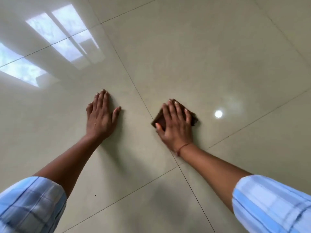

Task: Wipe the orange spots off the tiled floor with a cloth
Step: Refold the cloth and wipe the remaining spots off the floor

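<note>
Pressing flat on a dark brown cloth, the right hand covers most of it, so only the left corner and a part of the right edge of the cloth show; the fingers lie straight and a little spread on top, they do not curl around it. The cloth lies on the tiled floor, and its left corner reaches a thin dark grout line which runs between the two hands. The left hand rests on the next tile, palm down, fingers straight and close together, thumb held out to the side, and it holds nothing. A thin reddish thread goes around the right wrist. Both forearms are bare up to rolled sleeves of light blue checked fabric. A small dark speck sits on the tile near the left sleeve. The tiles are large, beige and very glossy; they mirror a bright window at the upper left and a round white lamp spot near the cloth on the right
</note>
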Demonstrator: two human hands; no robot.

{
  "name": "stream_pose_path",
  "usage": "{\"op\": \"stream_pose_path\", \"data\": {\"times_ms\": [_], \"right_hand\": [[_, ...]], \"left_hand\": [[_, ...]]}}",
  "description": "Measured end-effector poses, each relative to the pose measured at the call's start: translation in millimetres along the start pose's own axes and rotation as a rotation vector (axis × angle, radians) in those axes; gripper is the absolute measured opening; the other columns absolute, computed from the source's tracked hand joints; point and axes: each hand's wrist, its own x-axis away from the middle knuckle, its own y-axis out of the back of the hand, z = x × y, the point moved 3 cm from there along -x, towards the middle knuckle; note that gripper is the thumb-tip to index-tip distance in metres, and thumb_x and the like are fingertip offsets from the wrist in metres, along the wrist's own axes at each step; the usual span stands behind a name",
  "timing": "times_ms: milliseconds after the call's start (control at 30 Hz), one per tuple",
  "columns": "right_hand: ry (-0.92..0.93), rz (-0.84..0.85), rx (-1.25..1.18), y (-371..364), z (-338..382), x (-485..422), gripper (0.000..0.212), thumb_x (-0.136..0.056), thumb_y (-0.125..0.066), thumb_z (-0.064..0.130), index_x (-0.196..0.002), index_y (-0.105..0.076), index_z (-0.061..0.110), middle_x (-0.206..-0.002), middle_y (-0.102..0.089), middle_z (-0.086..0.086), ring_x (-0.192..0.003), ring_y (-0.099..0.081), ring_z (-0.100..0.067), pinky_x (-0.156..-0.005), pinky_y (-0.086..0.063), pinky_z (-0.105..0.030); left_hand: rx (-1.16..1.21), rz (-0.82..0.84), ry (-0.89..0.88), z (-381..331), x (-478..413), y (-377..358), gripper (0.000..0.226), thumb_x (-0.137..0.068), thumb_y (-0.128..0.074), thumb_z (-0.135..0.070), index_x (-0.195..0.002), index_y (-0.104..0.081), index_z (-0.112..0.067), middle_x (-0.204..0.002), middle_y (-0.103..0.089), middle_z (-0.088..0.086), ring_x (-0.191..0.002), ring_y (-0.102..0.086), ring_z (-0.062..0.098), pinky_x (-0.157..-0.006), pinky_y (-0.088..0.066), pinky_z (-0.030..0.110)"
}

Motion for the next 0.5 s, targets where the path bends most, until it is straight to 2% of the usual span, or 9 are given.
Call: {"op": "stream_pose_path", "data": {"times_ms": [100,167,233,267,333,433,500], "right_hand": [[0.210,0.051,0.006,-14,38,42,0.075,-0.087,-0.042,0.054,-0.150,-0.035,0.014,-0.159,-0.028,-0.009,-0.147,-0.026,-0.026,-0.115,-0.018,-0.051],[0.352,0.133,0.053,-6,27,97,0.077,-0.086,-0.045,0.056,-0.151,-0.034,0.018,-0.161,-0.023,-0.006,-0.148,-0.024,-0.023,-0.115,-0.019,-0.049],[0.421,0.155,0.054,1,4,97,0.077,-0.084,-0.046,0.057,-0.150,-0.036,0.019,-0.161,-0.023,-0.005,-0.147,-0.025,-0.022,-0.111,-0.024,-0.050],[0.404,0.126,0.050,1,-2,75,0.076,-0.084,-0.045,0.057,-0.149,-0.038,0.018,-0.159,-0.026,-0.006,-0.146,-0.026,-0.022,-0.109,-0.026,-0.051],[0.251,0.058,0.031,0,6,2,0.074,-0.086,-0.040,0.056,-0.148,-0.040,0.015,-0.157,-0.032,-0.009,-0.144,-0.029,-0.024,-0.111,-0.024,-0.051],[0.058,0.017,-0.011,-5,62,-85,0.073,-0.086,-0.036,0.055,-0.146,-0.043,0.013,-0.155,-0.037,-0.012,-0.143,-0.033,-0.028,-0.113,-0.020,-0.052],[0.155,0.003,-0.023,-13,92,-70,0.073,-0.086,-0.038,0.053,-0.147,-0.042,0.012,-0.156,-0.035,-0.012,-0.144,-0.032,-0.028,-0.113,-0.022,-0.054]], "left_hand": [[0.003,-0.005,0.003,2,-2,-3,0.073,-0.096,-0.022,-0.056,-0.150,-0.022,-0.006,-0.159,-0.021,0.010,-0.146,-0.015,0.026,-0.114,-0.014,0.040],[0.002,0.002,0.009,2,-1,0,0.073,-0.096,-0.021,-0.056,-0.150,-0.023,-0.006,-0.159,-0.020,0.010,-0.147,-0.015,0.025,-0.114,-0.014,0.040],[0.008,0.014,0.017,2,-3,2,0.073,-0.096,-0.023,-0.054,-0.150,-0.023,-0.006,-0.159,-0.021,0.009,-0.146,-0.015,0.025,-0.114,-0.014,0.040],[0.020,0.017,0.019,2,-3,2,0.072,-0.096,-0.024,-0.053,-0.150,-0.024,-0.006,-0.158,-0.021,0.009,-0.146,-0.015,0.025,-0.114,-0.015,0.041],[0.030,-0.003,0.014,4,-3,-1,0.070,-0.096,-0.026,-0.051,-0.149,-0.025,-0.005,-0.158,-0.023,0.009,-0.146,-0.017,0.025,-0.114,-0.016,0.041],[0.020,-0.023,0.000,8,-4,-4,0.065,-0.097,-0.029,-0.045,-0.149,-0.028,-0.005,-0.157,-0.025,0.009,-0.145,-0.020,0.025,-0.114,-0.017,0.040],[0.037,-0.028,-0.001,9,-3,-4,0.063,-0.097,-0.029,-0.041,-0.148,-0.029,-0.005,-0.157,-0.027,0.010,-0.145,-0.021,0.024,-0.114,-0.018,0.039]]}}
